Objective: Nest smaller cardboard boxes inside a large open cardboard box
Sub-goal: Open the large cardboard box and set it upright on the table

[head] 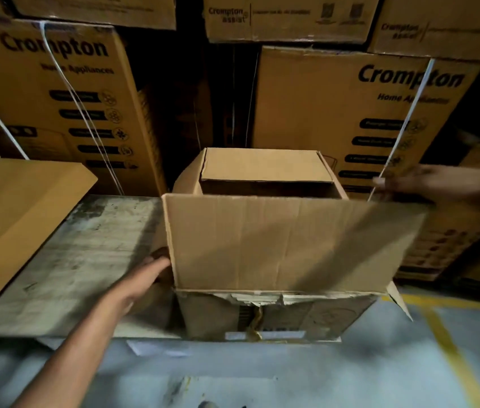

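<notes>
head view, looking down, near box [277, 245]

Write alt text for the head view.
A left hand holds the left side of a large open cardboard box, its near flap upright; the blurred right hand is at that flap's top corner. Crompton cartons are stacked behind.

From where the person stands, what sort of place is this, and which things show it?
Probably a warehouse or stockroom: tall stacked cartons printed Crompton Home Appliances, white straps round them, and a yellow line painted on the concrete floor.
</notes>
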A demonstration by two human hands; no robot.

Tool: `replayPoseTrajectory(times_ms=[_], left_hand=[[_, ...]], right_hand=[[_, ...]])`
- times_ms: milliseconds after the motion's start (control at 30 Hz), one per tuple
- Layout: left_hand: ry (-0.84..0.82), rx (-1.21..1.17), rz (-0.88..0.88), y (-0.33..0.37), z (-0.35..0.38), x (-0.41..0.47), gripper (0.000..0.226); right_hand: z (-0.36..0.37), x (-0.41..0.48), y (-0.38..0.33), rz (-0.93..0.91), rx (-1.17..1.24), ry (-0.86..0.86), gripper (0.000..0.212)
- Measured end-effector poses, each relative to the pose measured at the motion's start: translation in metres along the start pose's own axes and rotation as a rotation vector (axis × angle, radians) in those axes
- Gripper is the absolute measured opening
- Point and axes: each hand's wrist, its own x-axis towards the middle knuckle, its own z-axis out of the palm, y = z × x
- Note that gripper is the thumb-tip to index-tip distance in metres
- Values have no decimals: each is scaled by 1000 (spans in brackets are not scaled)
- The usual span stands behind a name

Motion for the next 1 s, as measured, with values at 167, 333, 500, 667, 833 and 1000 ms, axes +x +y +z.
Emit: replayPoseTrajectory(times_ms=[167, 333, 500, 667, 833, 1000], left_hand=[[-235, 165, 66, 12, -3, -25, 60], [-319, 632, 56, 2, 18, -21, 159], [118, 882, 163, -15, 60, -22, 146], [117, 853, 176, -22, 59, -20, 142], [93, 850, 176, -25, 55, -18, 143], [34, 883, 167, -31, 52, -12, 147]], right_hand=[[42, -26, 54, -3, -146, -456, 83], [141, -9, 99, 50, -498, -209, 138], [192, 10, 124, 124, -242, 74, 152], [205, 16, 133, 79, -232, 233, 144], [208, 9, 133, 108, -262, 230, 143], [189, 6, 122, 121, -317, 75, 141]])
